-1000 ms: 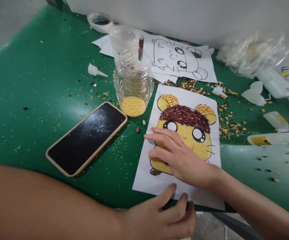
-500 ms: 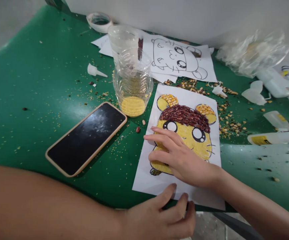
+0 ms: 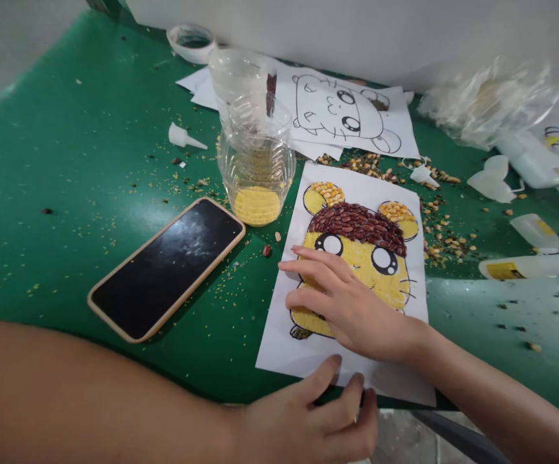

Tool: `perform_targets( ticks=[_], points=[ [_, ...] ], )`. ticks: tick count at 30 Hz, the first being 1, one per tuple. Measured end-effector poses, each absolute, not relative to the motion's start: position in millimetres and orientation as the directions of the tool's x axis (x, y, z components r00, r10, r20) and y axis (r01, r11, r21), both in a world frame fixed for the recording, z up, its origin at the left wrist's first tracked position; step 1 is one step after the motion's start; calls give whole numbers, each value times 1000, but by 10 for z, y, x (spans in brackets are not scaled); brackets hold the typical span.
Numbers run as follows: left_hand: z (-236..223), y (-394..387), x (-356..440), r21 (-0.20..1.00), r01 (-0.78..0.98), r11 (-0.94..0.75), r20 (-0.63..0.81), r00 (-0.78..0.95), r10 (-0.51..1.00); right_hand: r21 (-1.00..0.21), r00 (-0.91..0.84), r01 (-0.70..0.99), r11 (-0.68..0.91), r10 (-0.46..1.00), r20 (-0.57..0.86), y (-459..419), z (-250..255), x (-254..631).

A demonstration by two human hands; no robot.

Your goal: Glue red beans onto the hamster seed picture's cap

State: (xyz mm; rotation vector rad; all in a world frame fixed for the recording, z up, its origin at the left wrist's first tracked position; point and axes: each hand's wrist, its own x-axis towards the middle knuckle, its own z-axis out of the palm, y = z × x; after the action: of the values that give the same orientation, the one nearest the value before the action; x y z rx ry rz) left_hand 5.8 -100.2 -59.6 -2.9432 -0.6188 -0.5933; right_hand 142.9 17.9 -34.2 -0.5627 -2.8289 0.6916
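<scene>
My right hand (image 3: pixel 357 309) lies over the hamster picture (image 3: pixel 357 222), fingers spread across its lower left part. The picture is on a white sheet, with dark red beans on the head, corn kernels in the ears and yellow grains over the face. Part of the body is hidden under that hand. At the sheet's near edge is my left hand (image 3: pixel 328 412), its fingers apart and bent, a fingertip by the paper. Neither hand holds anything that I can see.
A phone (image 3: pixel 168 267) lies left of the sheet. Clear plastic cups (image 3: pixel 255 161), one with yellow grains, stand behind it. Loose seeds (image 3: pixel 448 241) and glue bottles (image 3: pixel 525 266) are at right. Another drawing (image 3: pixel 332 103) and a plastic bag (image 3: pixel 492 103) lie at the back.
</scene>
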Motion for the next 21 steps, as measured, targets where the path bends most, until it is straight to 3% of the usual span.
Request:
perform_targets(
  ticks=[21],
  points=[
    [-590,-997,60,8,403,-915,373,848,377,-446,-914,318,837,395,89,171,-363,1425]
  ],
)
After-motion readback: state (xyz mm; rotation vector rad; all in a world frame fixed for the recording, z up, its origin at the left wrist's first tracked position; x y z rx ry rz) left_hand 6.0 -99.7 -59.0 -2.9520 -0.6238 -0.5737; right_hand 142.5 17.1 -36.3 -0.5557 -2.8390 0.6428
